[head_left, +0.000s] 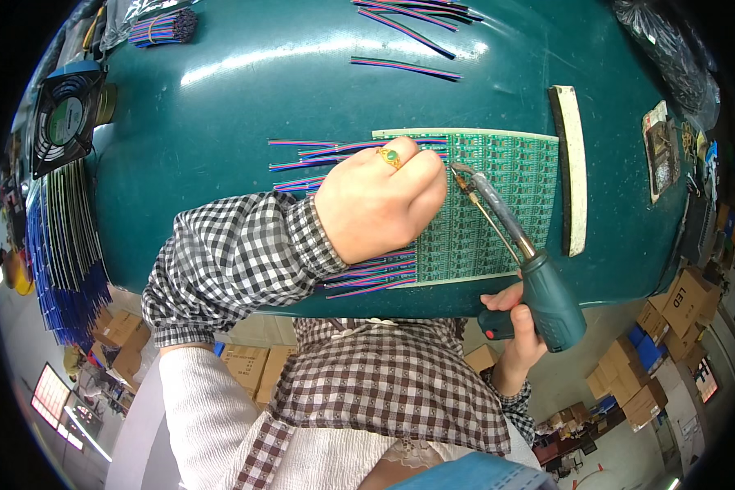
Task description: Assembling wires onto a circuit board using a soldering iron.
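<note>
1. Gripping the green soldering gun (554,306), the right hand (524,336) is at the near edge of the bench (220,114), the metal tip (463,170) pointing toward the left hand (380,200).
2. Curled over the left part of the green circuit board (498,212), the left hand hides its fingertips; I cannot tell whether they pinch anything.
3. Multicoloured wires (371,279) stick out leftward from the board, which lies flat on the bench.
4. A pale bar (576,171) lies just right of the board.
5. Farther off, loose wire strips (406,68) and a wire bundle (162,29) lie on the bench.
</note>
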A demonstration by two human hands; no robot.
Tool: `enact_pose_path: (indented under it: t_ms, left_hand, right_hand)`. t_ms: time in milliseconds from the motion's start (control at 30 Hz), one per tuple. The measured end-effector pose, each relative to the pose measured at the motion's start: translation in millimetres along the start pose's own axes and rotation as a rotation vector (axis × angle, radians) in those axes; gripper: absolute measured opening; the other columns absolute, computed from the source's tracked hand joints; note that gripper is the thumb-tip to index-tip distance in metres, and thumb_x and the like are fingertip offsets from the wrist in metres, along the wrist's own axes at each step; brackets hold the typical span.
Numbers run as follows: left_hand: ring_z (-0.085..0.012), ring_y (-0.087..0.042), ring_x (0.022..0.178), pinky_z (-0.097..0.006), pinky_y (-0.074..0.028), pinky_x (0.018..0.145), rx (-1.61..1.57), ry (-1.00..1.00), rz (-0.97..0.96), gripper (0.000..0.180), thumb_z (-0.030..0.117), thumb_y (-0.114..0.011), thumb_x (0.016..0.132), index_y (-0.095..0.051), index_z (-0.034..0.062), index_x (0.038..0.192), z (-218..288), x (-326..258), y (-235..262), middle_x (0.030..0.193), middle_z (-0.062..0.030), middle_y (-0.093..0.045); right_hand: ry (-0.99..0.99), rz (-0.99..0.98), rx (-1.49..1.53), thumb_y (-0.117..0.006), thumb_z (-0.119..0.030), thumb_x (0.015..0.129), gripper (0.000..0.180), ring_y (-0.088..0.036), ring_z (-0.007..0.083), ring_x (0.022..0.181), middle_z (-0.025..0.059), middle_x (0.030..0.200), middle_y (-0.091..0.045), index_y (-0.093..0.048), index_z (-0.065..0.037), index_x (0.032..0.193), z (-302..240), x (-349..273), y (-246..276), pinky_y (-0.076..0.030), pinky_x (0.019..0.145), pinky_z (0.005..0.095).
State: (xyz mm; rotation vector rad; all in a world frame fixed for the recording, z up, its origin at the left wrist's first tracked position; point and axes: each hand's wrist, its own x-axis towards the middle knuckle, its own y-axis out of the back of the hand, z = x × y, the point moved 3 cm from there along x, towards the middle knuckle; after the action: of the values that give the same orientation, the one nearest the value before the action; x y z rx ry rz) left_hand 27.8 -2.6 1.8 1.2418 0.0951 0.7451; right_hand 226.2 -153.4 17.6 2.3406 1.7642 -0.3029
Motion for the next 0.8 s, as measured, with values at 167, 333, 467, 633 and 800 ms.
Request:
enact_pose_path:
  t_ms: [167,333,467,633,800]
  left_hand:
    - [-0.022,-0.057,0.076,-0.031,-0.052,0.063,0.007,-0.004,-0.004,0.032,0.007,-0.062,0.071,-0.063,-0.006,0.1,0,1,0,0.086,-0.009,-0.052]
    - [-0.0216,-0.057,0.077,-0.031,-0.052,0.063,0.007,-0.006,0.006,0.032,0.007,-0.063,0.07,-0.064,-0.0057,0.1,0,0,0,0.086,-0.0088,-0.053]
    - [-0.0211,-0.057,0.077,-0.03,-0.052,0.063,0.022,-0.015,0.01,0.032,0.007,-0.063,0.069,-0.064,-0.0056,0.099,1,0,0,0.086,-0.0085,-0.052]
    - [-0.0211,-0.056,0.077,-0.03,-0.052,0.062,0.011,-0.017,0.023,0.034,0.008,-0.063,0.068,-0.064,-0.0057,0.099,1,-1,-1,0.086,-0.0084,-0.052]
    - [-0.0211,-0.057,0.077,-0.03,-0.052,0.063,0.012,-0.02,0.027,0.035,0.008,-0.063,0.068,-0.064,-0.0061,0.1,1,-1,0,0.086,-0.0088,-0.052]
  right_hand:
    - [0.002,-0.023,-0.016,-0.061,-0.02,0.09,0.053,-0.06,0.0221,0.069,0.0132,0.081,-0.058,-0.043,0.017,0.124,-1,0,-1,-0.059,0.068,0.0411]
    - [0.045,-0.007,-0.003,-0.061,-0.022,0.091,0.051,-0.062,0.0229,0.068,0.014,0.081,-0.059,-0.046,0.016,0.121,1,0,2,-0.059,0.068,0.0409]
    - [0.007,-0.007,0.05,-0.065,-0.02,0.088,0.031,-0.064,0.0266,0.079,0.0165,0.088,-0.062,-0.058,0.008,0.1,0,-3,6,-0.057,0.078,0.0424]
    - [-0.021,0.028,0.051,-0.063,-0.023,0.09,0.043,-0.065,0.0265,0.077,0.0166,0.089,-0.062,-0.052,0.012,0.112,-2,-2,1,-0.058,0.073,0.0415]
    - [0.034,-0.02,0.012,-0.062,-0.025,0.092,0.057,-0.063,0.0247,0.073,0.0148,0.085,-0.059,-0.043,0.016,0.125,4,-5,5,-0.059,0.068,0.0417]
